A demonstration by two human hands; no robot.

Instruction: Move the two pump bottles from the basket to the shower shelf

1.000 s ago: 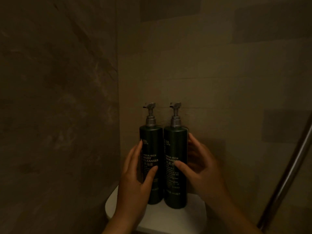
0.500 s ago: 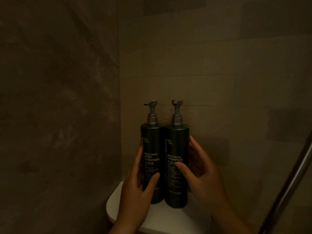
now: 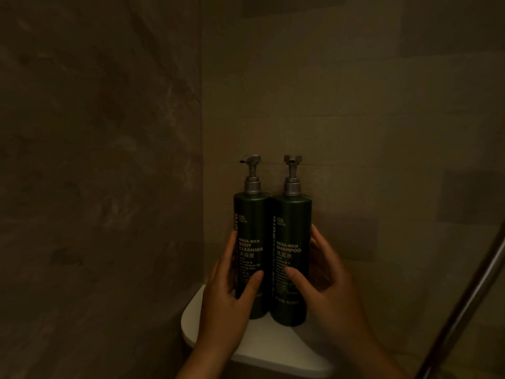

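Observation:
Two dark green pump bottles with grey pumps stand upright side by side, touching, on a white corner shower shelf (image 3: 273,348). The body cleanser bottle (image 3: 250,222) is on the left, with my left hand (image 3: 229,296) wrapped around its lower part. The shampoo bottle (image 3: 292,225) is on the right, with my right hand (image 3: 325,283) gripping its lower half. The left pump's spout points left; the right pump faces me. The basket is out of view.
Dim tiled walls (image 3: 95,173) meet in a corner right behind the bottles. A slanted metal pole (image 3: 470,294) runs along the lower right edge of the view.
Both hands have stayed on the bottles. The bottles have turned slightly so their labels face me more squarely, and the view has shifted a little.

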